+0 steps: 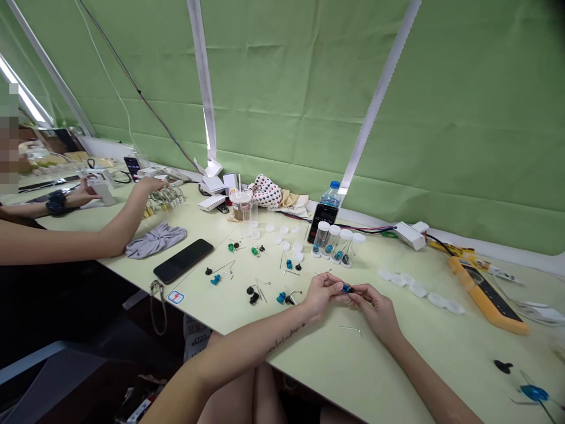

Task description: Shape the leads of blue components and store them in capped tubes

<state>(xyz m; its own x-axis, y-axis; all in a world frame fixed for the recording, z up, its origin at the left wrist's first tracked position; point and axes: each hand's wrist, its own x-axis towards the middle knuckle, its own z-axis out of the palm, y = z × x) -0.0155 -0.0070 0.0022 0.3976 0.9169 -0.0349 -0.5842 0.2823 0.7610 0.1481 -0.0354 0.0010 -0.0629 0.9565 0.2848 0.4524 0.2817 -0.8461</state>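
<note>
Over the table's middle, my left hand (324,294) has its thumb and fingers closed on one end of a small blue-and-black part (347,288). My right hand (374,305) pinches the black end of the same part, so the fingertips nearly meet. A thin bent metal key (351,328) lies on the table just below the hands. To the left of my left hand rest a blue part (281,297) and black pieces with thin metal pins. Behind the hands stand several clear tubes (321,238) with white caps, holding blue and black parts.
A phone (322,222) leans upright behind the tubes, near a bottle (332,194). White lids (417,289) and an orange power strip (488,297) lie right. Another phone (183,261), grey cloth (156,240) and a co-worker's arms (106,235) are left. A drink cup (241,205) stands behind.
</note>
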